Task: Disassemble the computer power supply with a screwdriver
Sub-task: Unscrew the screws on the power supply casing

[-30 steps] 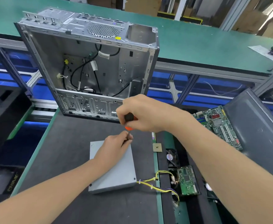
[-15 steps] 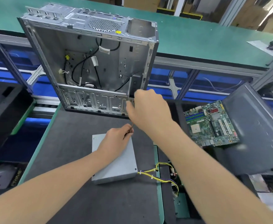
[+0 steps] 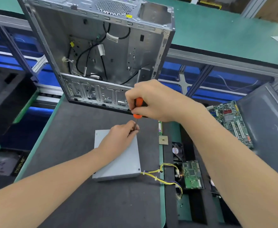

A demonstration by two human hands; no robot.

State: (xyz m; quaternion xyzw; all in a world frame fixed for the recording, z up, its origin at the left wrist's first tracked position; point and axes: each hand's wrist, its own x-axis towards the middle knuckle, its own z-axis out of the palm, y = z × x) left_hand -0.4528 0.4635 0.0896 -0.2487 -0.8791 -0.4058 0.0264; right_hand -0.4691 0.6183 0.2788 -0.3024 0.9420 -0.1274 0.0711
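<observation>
Gripping the orange-and-black handle of a screwdriver (image 3: 138,107), the right hand (image 3: 153,101) is closed around it just above frame centre. Thin metal shaft runs down into the left hand (image 3: 118,139), whose fingers pinch together around it; the tip is hidden there, so the screw cannot be made out. Left hand rests on the far right corner of a flat grey metal power supply box (image 3: 118,162), lying on the dark grey tabletop (image 3: 69,145) at lower centre. Yellow and black wires (image 3: 159,175) trail off its near right corner. Behind, an open silver computer case (image 3: 102,46) stands, top cut off. Green motherboard (image 3: 230,120) at right edge, partly blurred.
</observation>
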